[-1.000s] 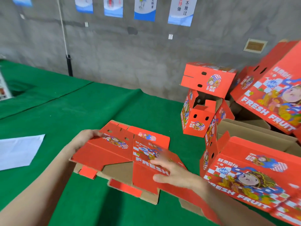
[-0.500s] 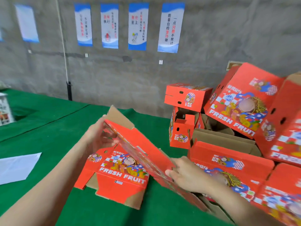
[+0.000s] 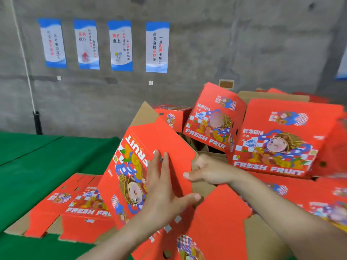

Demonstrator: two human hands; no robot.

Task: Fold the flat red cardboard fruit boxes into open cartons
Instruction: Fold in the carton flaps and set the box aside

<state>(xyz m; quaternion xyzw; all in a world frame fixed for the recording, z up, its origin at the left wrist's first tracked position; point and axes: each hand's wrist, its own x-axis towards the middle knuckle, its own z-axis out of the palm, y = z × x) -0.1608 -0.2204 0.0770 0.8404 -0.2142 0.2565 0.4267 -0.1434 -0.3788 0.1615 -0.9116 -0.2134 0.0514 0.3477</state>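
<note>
While left grip (image 3: 161,186) presses flat-fingered on half-raised red cardboard box (image 3: 169,139), right grip (image 3: 208,171) clamps its edge; I'd square creases.

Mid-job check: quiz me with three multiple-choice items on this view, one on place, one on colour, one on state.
1. The flat box lies: A on the table, left of the held box; B atop the pile; C against the wall.
2. The table cover is: A blue; B green; C grey.
3. The left hand is: A fisted; B flat on the held box; C off it.
Key: A, it rests on the table beside the held box; B, the cover shows green; B, its straight fingers lie on the box.
</note>
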